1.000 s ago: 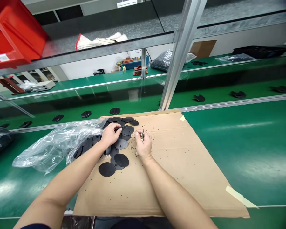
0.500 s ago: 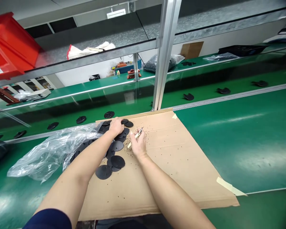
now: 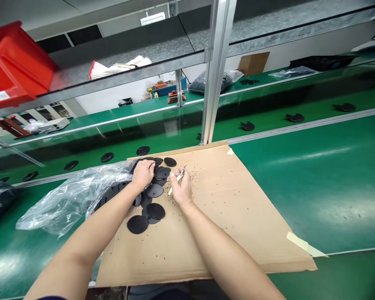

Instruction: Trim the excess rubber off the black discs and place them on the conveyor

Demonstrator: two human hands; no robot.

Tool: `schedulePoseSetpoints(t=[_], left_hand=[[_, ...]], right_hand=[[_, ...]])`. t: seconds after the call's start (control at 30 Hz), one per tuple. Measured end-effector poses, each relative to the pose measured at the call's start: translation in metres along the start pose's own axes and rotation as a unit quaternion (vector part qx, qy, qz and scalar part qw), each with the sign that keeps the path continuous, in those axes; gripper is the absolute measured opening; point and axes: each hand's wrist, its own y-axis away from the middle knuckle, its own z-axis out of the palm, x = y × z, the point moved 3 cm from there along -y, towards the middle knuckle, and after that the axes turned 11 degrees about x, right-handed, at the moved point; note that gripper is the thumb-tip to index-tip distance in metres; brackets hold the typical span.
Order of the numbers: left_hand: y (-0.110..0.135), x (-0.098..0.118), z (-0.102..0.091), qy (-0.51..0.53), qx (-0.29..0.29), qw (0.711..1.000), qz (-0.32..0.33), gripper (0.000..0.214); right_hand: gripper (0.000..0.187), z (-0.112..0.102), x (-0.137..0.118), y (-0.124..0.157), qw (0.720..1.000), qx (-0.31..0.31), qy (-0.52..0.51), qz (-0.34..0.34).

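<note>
A heap of flat black round discs (image 3: 153,189) lies on a sheet of brown cardboard (image 3: 225,221) and spills out of a clear plastic bag (image 3: 68,196). My left hand (image 3: 143,171) rests on the heap with its fingers curled round one black disc. My right hand (image 3: 181,189) is just right of the heap, closed on a small cutting tool (image 3: 176,180) with pale handles and a metal tip. Tiny dark trimmings (image 3: 203,179) are scattered over the cardboard beside it.
Green conveyor belt (image 3: 315,166) runs past the cardboard; more black discs (image 3: 248,126) ride the farther belt. An aluminium post (image 3: 214,71) rises behind the cardboard. A red bin (image 3: 12,66) and folded cloths (image 3: 118,66) sit on the shelf above. Tape (image 3: 304,245) holds the cardboard's right corner.
My left hand drew back slightly toward me on the heap and curled round a disc. My right hand and the tool stayed almost still. The view shifted a little.
</note>
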Motion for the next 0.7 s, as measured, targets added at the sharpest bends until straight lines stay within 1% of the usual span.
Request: schedulePoseSetpoints(t=[0.07,0.13,0.2,0.27,0.33,0.43,0.6,0.7], left_hand=[[0.006,0.003,-0.003,0.009,-0.020,0.999,0.046,0.027],[0.003,0.010,-0.005,0.031,-0.014,0.997,0.064,0.026],[-0.010,0.020,-0.002,0.053,-0.003,0.997,0.052,0.026],[-0.030,0.032,0.009,0.073,-0.016,0.997,0.021,0.025],[-0.056,0.046,0.028,0.092,-0.040,0.994,-0.031,0.023],[-0.096,0.068,0.069,0.107,-0.075,0.986,-0.100,0.023],[-0.153,0.105,0.141,0.100,-0.101,0.982,-0.121,0.023],[-0.176,0.121,0.177,0.086,-0.111,0.978,-0.155,0.035]], right_hand=[[0.055,0.000,0.000,0.001,1.000,0.005,-0.016,0.000],[0.052,-0.001,0.001,0.001,0.999,0.023,-0.037,0.000],[0.049,-0.003,0.004,-0.001,0.997,0.055,-0.062,0.006],[0.048,-0.005,0.007,-0.004,0.992,0.089,-0.090,0.019],[0.047,-0.006,0.010,-0.007,0.986,0.120,-0.108,0.037],[0.047,-0.006,0.013,-0.009,0.979,0.156,-0.111,0.072],[0.050,-0.006,0.015,-0.006,0.966,0.173,-0.139,0.131],[0.050,-0.008,0.015,-0.005,0.961,0.176,-0.155,0.147]])
